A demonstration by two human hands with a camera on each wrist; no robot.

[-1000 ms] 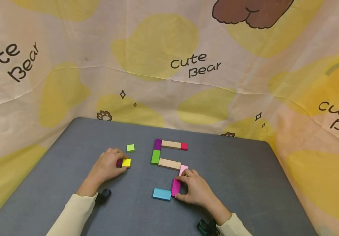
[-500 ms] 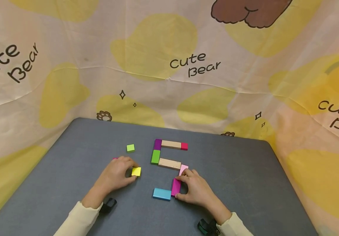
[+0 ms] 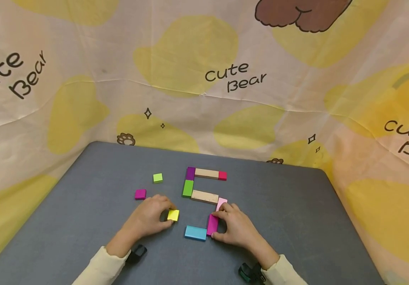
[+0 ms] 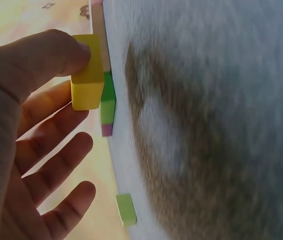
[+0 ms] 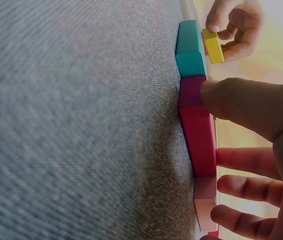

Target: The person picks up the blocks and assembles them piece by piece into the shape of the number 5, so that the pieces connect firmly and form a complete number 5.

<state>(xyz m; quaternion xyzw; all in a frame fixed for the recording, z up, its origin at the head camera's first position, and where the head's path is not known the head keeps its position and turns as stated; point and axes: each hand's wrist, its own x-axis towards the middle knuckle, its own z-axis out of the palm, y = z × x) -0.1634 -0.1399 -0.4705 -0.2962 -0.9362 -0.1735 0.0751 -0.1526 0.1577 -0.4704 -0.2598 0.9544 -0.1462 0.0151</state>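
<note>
My left hand [image 3: 151,215] pinches a small yellow block [image 3: 173,215] between thumb and fingers, left of the row of blocks; the left wrist view shows the thumb pressed on its face. The other fingers spread out loosely. At the row's lower right, my right hand [image 3: 238,227] holds a magenta block [image 3: 212,225] with the thumb at its near end and a finger at its far end. A blue block [image 3: 195,233] touches that block on the left, and a light pink block [image 3: 221,202], partly hidden by my fingers, meets its far end.
Beyond these, a plain wooden block [image 3: 205,196], a green block [image 3: 188,188], a purple block [image 3: 191,173], another wooden block [image 3: 206,173] and a red block [image 3: 222,175] continue the S-like line. A light green block [image 3: 157,178] and a magenta cube [image 3: 140,194] lie apart at left.
My left hand has carried the yellow block rightward and toward me, uncovering the magenta cube behind it. My right hand stays in place on the magenta block.
</note>
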